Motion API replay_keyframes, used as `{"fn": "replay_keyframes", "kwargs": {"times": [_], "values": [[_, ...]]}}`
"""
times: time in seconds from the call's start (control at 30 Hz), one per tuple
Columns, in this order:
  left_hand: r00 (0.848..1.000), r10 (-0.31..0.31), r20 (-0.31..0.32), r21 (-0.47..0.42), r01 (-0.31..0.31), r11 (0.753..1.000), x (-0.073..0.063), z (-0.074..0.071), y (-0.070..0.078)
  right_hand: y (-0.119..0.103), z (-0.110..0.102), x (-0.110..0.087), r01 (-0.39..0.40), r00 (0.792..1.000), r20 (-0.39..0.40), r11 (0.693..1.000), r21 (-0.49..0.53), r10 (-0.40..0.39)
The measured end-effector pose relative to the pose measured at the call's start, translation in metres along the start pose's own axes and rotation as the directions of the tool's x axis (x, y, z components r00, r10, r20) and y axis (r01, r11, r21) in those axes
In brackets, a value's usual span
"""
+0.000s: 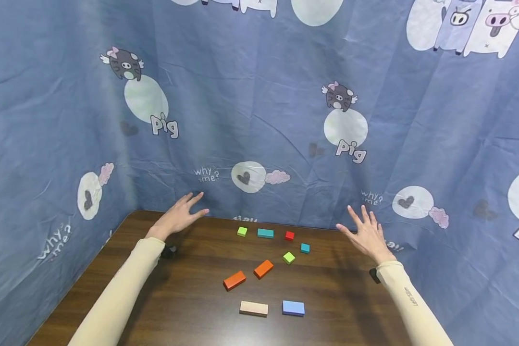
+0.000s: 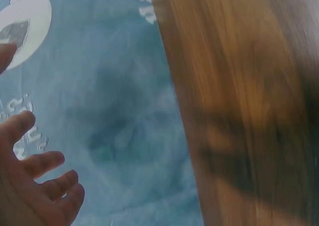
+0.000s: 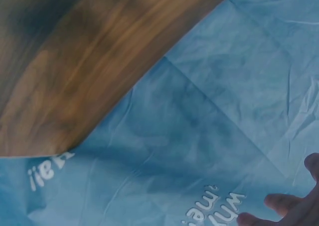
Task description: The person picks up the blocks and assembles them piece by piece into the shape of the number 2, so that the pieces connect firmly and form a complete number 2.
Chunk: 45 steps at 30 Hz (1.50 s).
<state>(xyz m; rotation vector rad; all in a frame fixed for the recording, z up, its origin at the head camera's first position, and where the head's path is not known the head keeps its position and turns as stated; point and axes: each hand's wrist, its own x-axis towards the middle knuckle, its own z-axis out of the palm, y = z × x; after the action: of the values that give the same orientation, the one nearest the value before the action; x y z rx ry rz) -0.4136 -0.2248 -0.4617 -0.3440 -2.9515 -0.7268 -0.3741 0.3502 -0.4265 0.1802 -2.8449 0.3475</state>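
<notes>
My left hand (image 1: 178, 217) is raised over the table's far left corner, fingers spread and holding nothing. Over the right side, my right hand (image 1: 367, 236) hovers with its fingers fanned out, also without anything in it. Between them, toward the back, lie a lime green block (image 1: 242, 231), a teal block (image 1: 265, 233), a red block (image 1: 289, 236), a small blue block (image 1: 304, 248) and another lime green block (image 1: 289, 258). Two orange blocks (image 1: 234, 280) lie slantwise mid-table. Closer to me are a natural wood block (image 1: 253, 308) and a light blue block (image 1: 293, 308).
The dark wooden table (image 1: 190, 307) ends at the back against a blue curtain (image 1: 242, 120) with printed pigs and lettering. The curtain also hangs along both sides. In the right wrist view, a table corner (image 3: 65, 148) shows beside the cloth.
</notes>
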Motion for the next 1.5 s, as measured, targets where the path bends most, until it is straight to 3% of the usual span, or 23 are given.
{"fn": "replay_keyframes", "kwargs": {"times": [0.33,0.53,0.7,0.93,1.2,1.37,1.5], "values": [[0.997,0.055,-0.047,0.017,-0.054,0.998,-0.002,0.014,0.01,-0.003,0.005,0.004,0.037,0.999,-0.02,0.999,0.029,-0.037],[0.988,0.13,-0.078,-0.013,-0.131,0.991,-0.004,0.016,0.017,-0.007,0.006,0.005,0.072,0.996,-0.058,0.994,0.081,-0.068],[0.978,0.171,-0.118,-0.026,-0.176,0.984,-0.003,0.026,0.029,-0.027,0.016,0.005,0.118,0.992,-0.063,0.985,0.124,-0.111],[0.965,0.22,-0.139,-0.058,-0.23,0.971,-0.009,0.052,0.049,-0.064,0.044,-0.004,0.206,0.977,-0.078,0.968,0.142,-0.196],[0.932,0.328,-0.152,-0.038,-0.337,0.941,-0.04,0.08,0.081,-0.107,0.071,-0.035,0.3,0.953,-0.085,0.941,0.157,-0.29],[0.912,0.388,-0.132,-0.017,-0.393,0.919,-0.069,0.091,0.102,-0.125,0.082,-0.06,0.373,0.927,-0.106,0.914,0.16,-0.36],[0.886,0.452,-0.101,0.0,-0.454,0.891,-0.094,0.102,0.115,-0.136,0.088,-0.08,0.413,0.91,-0.096,0.897,0.157,-0.403]]}}
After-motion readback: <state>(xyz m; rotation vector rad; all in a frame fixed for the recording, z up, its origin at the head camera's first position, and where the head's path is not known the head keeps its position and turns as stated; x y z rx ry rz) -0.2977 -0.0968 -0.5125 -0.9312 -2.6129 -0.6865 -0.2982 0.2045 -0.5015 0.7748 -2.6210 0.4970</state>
